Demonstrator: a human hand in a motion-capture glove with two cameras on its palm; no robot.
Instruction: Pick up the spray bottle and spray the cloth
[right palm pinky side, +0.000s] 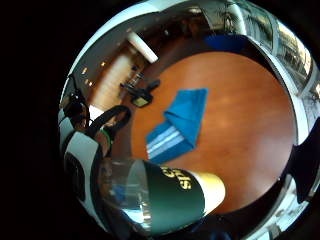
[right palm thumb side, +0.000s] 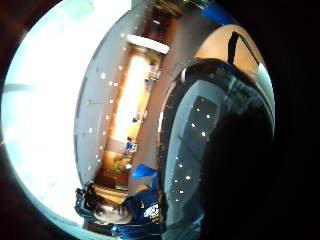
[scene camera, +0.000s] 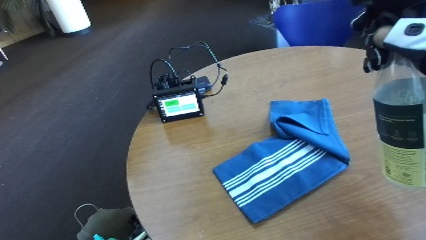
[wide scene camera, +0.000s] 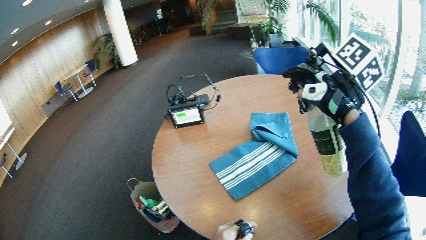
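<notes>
My gloved right hand (wide scene camera: 329, 97) grips the head of the spray bottle (wide scene camera: 328, 145) and holds it upright in the air over the table's right side. The bottle (scene camera: 399, 125) is clear, with yellowish liquid and a dark green label, and it fills the near part of the little finger side palm view (right palm pinky side: 165, 195). The blue cloth (scene camera: 286, 160) with white stripes lies partly folded in the middle of the round wooden table (scene camera: 200, 200), to the left of and below the bottle. The cloth (right palm pinky side: 180, 125) shows beyond the bottle in the palm view.
A small screen device with cables (scene camera: 178, 105) stands near the table's far left edge. A blue chair (scene camera: 313, 22) is behind the table. A bag (wide scene camera: 153, 205) sits on the floor by the near left edge. A bare hand (wide scene camera: 236, 230) holds a small dark object at the near edge.
</notes>
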